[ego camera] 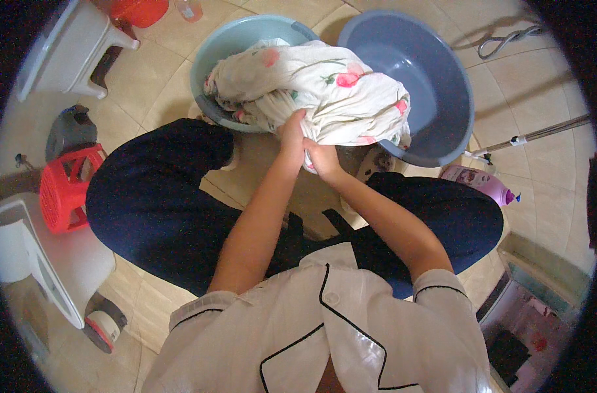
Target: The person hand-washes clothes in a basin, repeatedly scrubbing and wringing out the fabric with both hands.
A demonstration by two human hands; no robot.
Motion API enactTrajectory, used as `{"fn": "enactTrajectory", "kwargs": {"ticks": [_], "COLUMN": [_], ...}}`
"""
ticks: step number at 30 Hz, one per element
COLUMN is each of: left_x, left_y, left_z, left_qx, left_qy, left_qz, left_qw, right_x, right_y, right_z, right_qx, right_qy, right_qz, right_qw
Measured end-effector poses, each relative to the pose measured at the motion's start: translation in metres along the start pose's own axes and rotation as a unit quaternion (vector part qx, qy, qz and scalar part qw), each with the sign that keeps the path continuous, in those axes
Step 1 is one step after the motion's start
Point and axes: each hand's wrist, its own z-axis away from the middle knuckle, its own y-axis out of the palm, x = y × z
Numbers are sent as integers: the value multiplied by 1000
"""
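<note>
A bundled white cloth [323,88] with pink flowers and green leaves lies across the rims of two plastic basins. My left hand [292,135] grips a gathered part of it at the near edge. Just to the right and slightly nearer, my right hand [323,156] is closed on the same gathered cloth, and a short end pokes out below. The cloth's left part sinks into the light teal basin [202,64]. Its right end overhangs the blue-grey basin [421,73], whose visible inside holds nothing else. Most of my fingers are hidden by the cloth.
A pink-purple pump bottle [475,184] lies beside my right knee. Thin metal poles [534,135] reach in from the right. Left of me are a red plastic stool [65,191], a grey jug-like container [72,130] and a white toilet [57,245]. A white stool [89,49] stands farther off.
</note>
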Motion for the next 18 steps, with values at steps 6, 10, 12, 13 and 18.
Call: {"fn": "enactTrajectory", "kwargs": {"ticks": [6,10,12,13,18], "left_x": [-21,-43,-50,-56,-52], "left_y": [-11,-40,-35,-38,-8], "left_z": [-7,18,31,39,73], "left_qx": [44,53,61,54,62], "left_qy": [-86,-124,-150,-161,-145], "left_qz": [114,141,141,133,74], "left_qw": [989,981,977,977,985], "right_x": [27,63,80,87,89], "right_y": [-45,-56,-75,-69,-50], "right_z": [-9,0,-2,2,8], "right_qx": [143,76,48,41,-16], "right_qy": [278,248,210,204,144], "right_qz": [-91,-317,-378,-373,-108], "right_qw": [945,912,900,904,983]}}
